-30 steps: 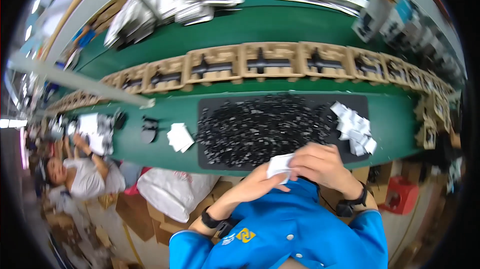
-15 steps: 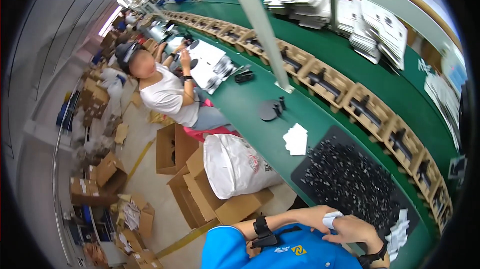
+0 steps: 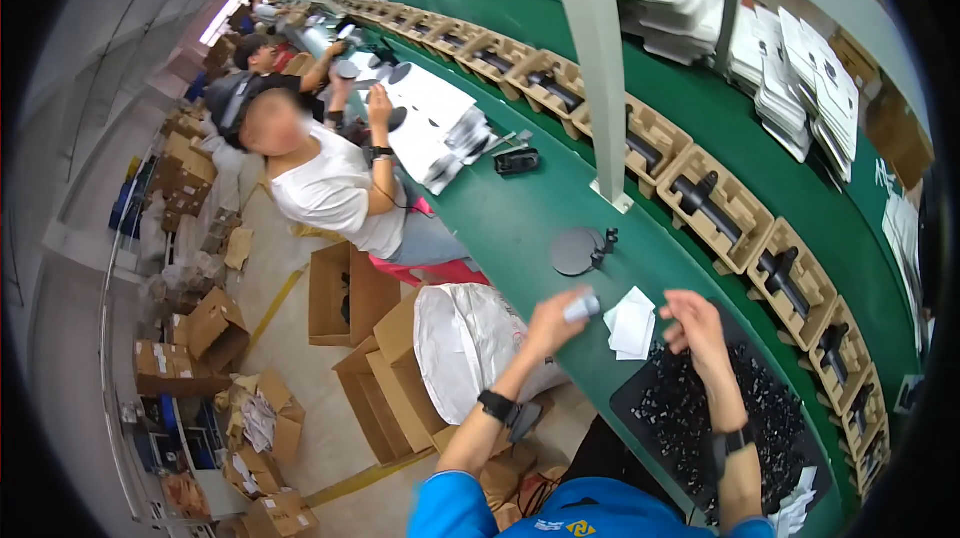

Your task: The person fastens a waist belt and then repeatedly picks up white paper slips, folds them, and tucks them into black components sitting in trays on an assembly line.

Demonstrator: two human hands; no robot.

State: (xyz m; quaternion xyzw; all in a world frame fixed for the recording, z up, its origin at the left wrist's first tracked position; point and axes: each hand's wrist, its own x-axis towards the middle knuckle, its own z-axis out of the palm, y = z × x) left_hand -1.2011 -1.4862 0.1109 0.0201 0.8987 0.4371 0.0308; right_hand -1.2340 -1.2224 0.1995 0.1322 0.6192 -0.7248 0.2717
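Your left hand [image 3: 554,326] pinches a small whitish piece [image 3: 581,308] at its fingertips, too blurred to tell its kind. Your right hand [image 3: 699,328] hangs with its fingers loosely curled and parted, above the dark mat [image 3: 629,406] and its heap of small black parts [image 3: 770,428]. Between your two hands lie overlapping white slips [image 3: 631,326] on the green table [image 3: 480,210]. Just beyond your left hand sits a round black disc [image 3: 574,252] with a bracket at its edge.
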